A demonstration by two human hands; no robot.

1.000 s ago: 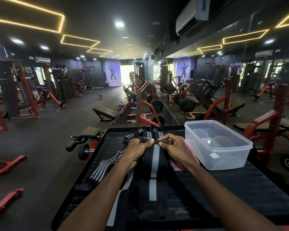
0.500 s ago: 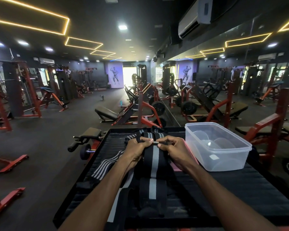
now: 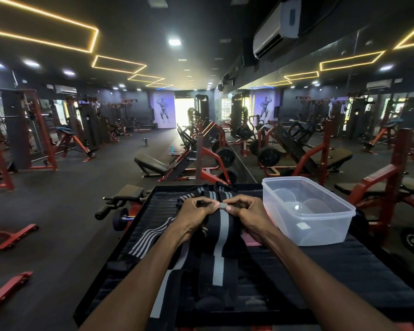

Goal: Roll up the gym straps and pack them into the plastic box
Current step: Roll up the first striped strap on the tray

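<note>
Two hands are at work on one strap, and none is packed so far. Nearest the person, the tail of a black strap with a grey centre stripe (image 3: 221,254) lies flat along the dark ribbed mat (image 3: 332,271), running from the near edge up to the hands. The left hand (image 3: 196,211) and the right hand (image 3: 245,211) sit close together at its far end, each pinching a side of the folded-over edge with thumb and fingertips — both closed on the same strap, knuckles almost meeting over the stripe. By my reading this is the very first turn of the roll; hardly any length is wound, and most of it is flat below the wrists.

Left of the left forearm a second strap with several thin pale stripes (image 3: 151,237) lies loose and unrolled. Just beyond the fingers, more striped strap ends (image 3: 209,192) are bunched at the far edge of the mat; how many are there I cannot tell.

Right of the right hand, near it but not touching, stands the clear plastic box (image 3: 306,211) — open, no lid in sight, and nothing visible inside it. So rolling has barely begun, and all the packing remains.
</note>
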